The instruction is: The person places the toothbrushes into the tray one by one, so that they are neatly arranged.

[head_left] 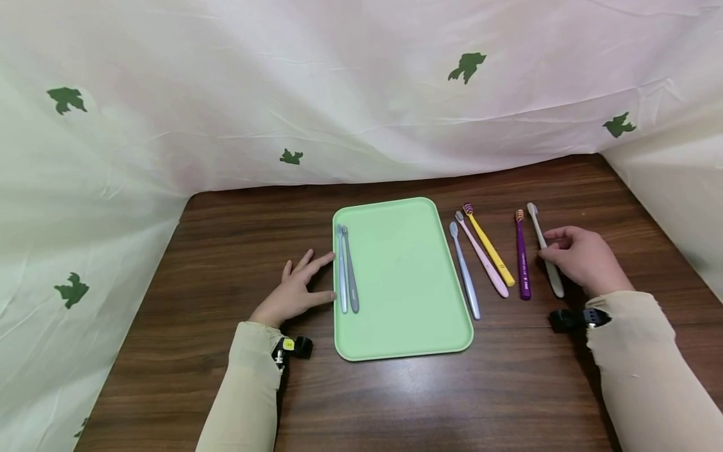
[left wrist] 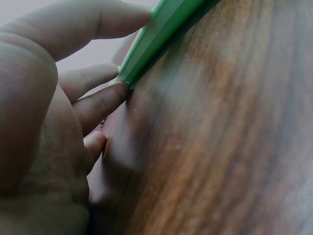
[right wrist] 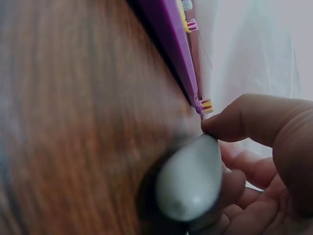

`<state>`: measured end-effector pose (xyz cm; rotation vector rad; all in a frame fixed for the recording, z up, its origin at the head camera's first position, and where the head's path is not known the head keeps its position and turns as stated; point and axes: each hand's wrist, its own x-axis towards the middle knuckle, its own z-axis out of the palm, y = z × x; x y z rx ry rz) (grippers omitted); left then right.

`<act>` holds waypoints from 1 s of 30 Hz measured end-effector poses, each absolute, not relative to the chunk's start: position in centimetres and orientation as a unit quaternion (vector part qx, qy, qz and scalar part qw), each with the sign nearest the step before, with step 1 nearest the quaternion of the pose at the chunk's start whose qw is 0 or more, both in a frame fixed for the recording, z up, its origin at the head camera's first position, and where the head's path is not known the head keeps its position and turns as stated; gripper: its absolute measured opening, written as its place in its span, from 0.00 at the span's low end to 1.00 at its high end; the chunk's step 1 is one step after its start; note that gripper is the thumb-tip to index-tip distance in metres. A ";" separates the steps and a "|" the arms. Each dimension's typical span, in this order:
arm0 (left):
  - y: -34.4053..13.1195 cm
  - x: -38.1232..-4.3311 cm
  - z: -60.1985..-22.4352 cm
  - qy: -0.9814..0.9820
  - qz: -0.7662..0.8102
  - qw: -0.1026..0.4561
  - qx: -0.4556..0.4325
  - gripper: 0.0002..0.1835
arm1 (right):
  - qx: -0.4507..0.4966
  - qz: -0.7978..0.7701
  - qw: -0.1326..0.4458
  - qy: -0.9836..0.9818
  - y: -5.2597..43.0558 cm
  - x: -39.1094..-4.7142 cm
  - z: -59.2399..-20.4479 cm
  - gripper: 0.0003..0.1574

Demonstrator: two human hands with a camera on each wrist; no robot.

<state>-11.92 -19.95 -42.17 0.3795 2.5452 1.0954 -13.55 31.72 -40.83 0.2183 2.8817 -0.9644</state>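
My right hand (head_left: 582,256) pinches a white toothbrush (head_left: 553,278) between thumb and fingers at the far right of the row. In the right wrist view the rounded end of its handle (right wrist: 190,181) shows large, close over the wood. My left hand (head_left: 295,290) rests at the left edge of a light green tray (head_left: 403,282), fingers spread, thumb and fingertips touching the rim (left wrist: 146,44). Inside the tray, along its left side, lie a light blue toothbrush (head_left: 342,270) and a grey toothbrush (head_left: 351,273), side by side.
Between tray and right hand lie a blue toothbrush (head_left: 465,273) against the tray's right edge, a pink toothbrush (head_left: 482,256), a yellow toothbrush (head_left: 490,246) and a purple toothbrush (head_left: 522,257). A white cloth (head_left: 361,94) with green leaf-like shapes hangs behind the brown wooden table (head_left: 254,226).
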 end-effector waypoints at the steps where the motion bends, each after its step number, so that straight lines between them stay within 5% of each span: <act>1: -19.9 -11.9 -42.2 0.896 0.386 0.172 0.133 0.44 | 0.073 -0.318 0.047 0.944 31.7 -13.5 -40.8 0.25; 30: -20.0 -12.1 -42.3 0.896 0.385 0.169 0.140 0.44 | 0.117 -0.354 0.079 0.925 31.5 -13.7 -40.4 0.31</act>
